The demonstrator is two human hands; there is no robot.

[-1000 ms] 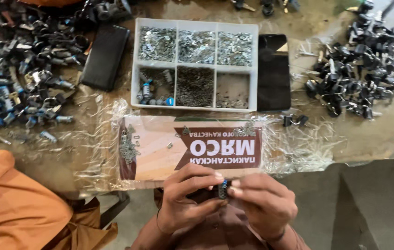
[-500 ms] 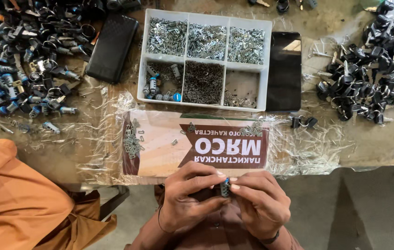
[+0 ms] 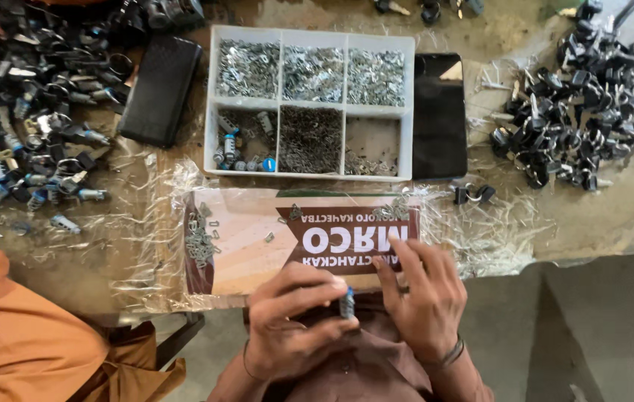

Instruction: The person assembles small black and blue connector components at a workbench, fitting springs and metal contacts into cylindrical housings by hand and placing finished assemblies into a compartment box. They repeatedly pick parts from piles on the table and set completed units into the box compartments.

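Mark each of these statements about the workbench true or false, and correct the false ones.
1. The left hand holds a small metal cylinder. True.
2. The white tray has four compartments. False: six, in two rows of three.
3. A black phone lies to the right of the tray. True.
4. The right hand reaches into the tray. False: its fingers rest on the printed card near the table edge.
5. The pile of black-headed keys lies at the left. False: at the right.
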